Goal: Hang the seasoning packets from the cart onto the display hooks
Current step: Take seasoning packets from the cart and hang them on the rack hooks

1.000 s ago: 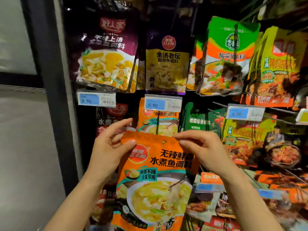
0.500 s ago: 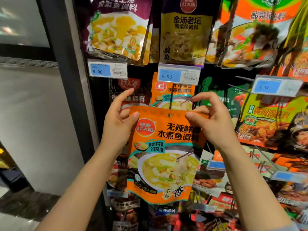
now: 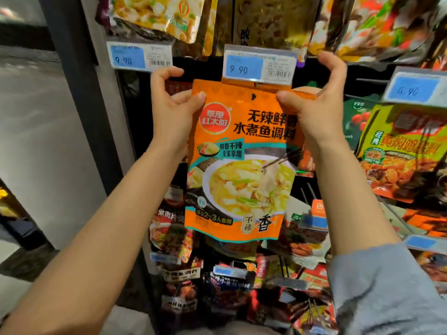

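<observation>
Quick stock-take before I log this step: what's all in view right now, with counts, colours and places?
orange packet: one, orange with a soup picture, centre, top edge just under the middle price tag
price tags: three clear ones, blue and white, across the upper rack; more lower down, blurred
hanging packets: many, mixed colours, above, right and below; count unclear
pillar: one, dark, left
left hand: pinches the packet's upper left corner
right hand: pinches its upper right corner

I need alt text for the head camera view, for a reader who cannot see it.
Both hands, left hand and right hand, pinch the top corners of an orange seasoning packet, its top edge just under a blue 9.90 price tag. Other packets hang around it.
</observation>
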Demonstrator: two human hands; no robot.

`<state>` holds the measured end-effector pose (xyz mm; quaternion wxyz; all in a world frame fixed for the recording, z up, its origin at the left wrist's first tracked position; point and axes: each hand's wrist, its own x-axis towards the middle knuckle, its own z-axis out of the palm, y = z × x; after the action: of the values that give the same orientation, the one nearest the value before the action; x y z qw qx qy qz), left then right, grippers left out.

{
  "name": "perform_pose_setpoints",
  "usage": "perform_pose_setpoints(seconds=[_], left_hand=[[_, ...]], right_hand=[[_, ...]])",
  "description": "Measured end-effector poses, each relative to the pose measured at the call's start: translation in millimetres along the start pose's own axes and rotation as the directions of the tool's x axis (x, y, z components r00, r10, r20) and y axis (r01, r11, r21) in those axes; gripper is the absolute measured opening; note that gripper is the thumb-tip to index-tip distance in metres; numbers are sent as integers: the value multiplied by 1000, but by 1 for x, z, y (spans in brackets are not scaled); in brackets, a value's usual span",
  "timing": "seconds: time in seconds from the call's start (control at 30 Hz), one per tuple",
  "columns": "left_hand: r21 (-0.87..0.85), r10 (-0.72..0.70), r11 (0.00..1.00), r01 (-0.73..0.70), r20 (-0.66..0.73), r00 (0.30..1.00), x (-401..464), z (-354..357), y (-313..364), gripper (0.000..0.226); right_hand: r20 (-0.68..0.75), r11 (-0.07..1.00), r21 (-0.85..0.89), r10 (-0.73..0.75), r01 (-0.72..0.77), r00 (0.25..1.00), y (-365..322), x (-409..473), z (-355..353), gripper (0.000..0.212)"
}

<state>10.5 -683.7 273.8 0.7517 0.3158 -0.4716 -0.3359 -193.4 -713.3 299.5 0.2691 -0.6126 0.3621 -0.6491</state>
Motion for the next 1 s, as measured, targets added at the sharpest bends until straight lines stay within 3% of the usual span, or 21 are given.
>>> perform_pose_setpoints(seconds=[0.2,0.4,0.5,0.6,0.7,0.8,0.87,0.93,1.0], left_hand=[[-35,78,996,-79,-34,996,18,20,-4,37],[221,317,926,-307,-10,948,31,17,-32,29],[481,437,784,-392,20,899,45,16,-49,23],[560,346,754,-344,106,932,49,16,-59,22],[498,121,824,-269,309,943,38,-2,-60,37],[387,-174,921,-47,515,839,14,-29,-61,73],[394,-228,919,9,515,826,2,-39,-67,83],[398,-221,917,22,462,859,0,-38,-71,84],[424,-209,905,21,403,891,4,-32,-73,83]], right_hand=[[-60,998,6,-63,64,996,6,21,-3,80],[-65,995,-79,-66,60,996,27,39,1,78],[-63,986,-149,-85,75,994,39,49,3,81],[-63,977,-201,-87,73,994,45,49,2,75],[-90,940,-319,-157,121,983,45,35,-5,72],[-67,745,-578,-450,333,890,45,7,-14,65],[31,608,-667,-555,430,831,51,-22,-14,60],[111,701,-599,-405,386,908,61,-47,-10,62],[133,847,-491,-158,204,978,70,-55,-6,65]])
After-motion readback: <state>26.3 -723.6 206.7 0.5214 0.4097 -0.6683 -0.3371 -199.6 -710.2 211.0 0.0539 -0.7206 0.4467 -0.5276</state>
